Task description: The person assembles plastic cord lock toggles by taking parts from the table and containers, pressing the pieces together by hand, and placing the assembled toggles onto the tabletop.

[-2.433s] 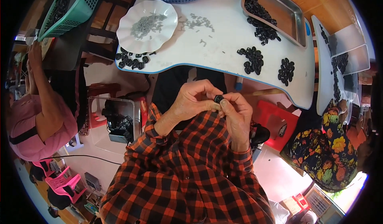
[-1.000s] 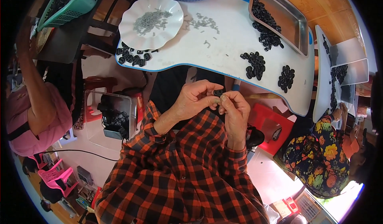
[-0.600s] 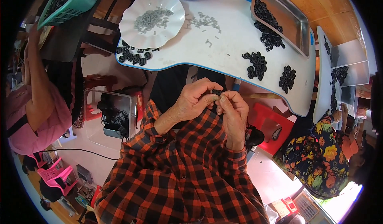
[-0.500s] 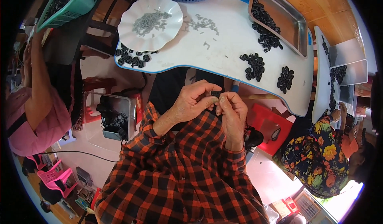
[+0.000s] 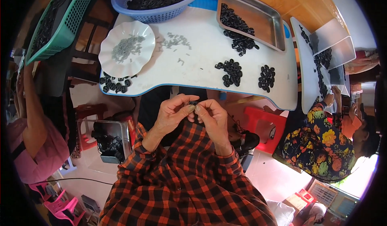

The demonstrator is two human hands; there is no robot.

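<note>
In front of my chest, just off the table's near edge, both hands meet at a small black plastic piece [image 5: 193,102]. My left hand [image 5: 172,112] pinches it between thumb and forefinger. Against its other side press the thumb and fingertips of my right hand [image 5: 213,116]; whether they also hold a tiny pin is too small to make out. On the white table [image 5: 181,75], small grey pins [image 5: 128,48] fill part of a scalloped white plate [image 5: 144,61], and more pins [image 5: 174,41] lie loose to its right. Similar black pieces form piles [image 5: 230,73] on the right side.
A blue basket [image 5: 161,15] of black pieces stands at the back left, a metal tray [image 5: 264,20] at the back right. More black pieces [image 5: 117,84] sit by the plate. A red stool [image 5: 254,123] is under the table's right side. People work at left [image 5: 44,145] and right [image 5: 318,145].
The view has shifted, so the table and blue basket show lower and further left. Both hands stay together at the black piece, with my right fingertips now closer against it.
</note>
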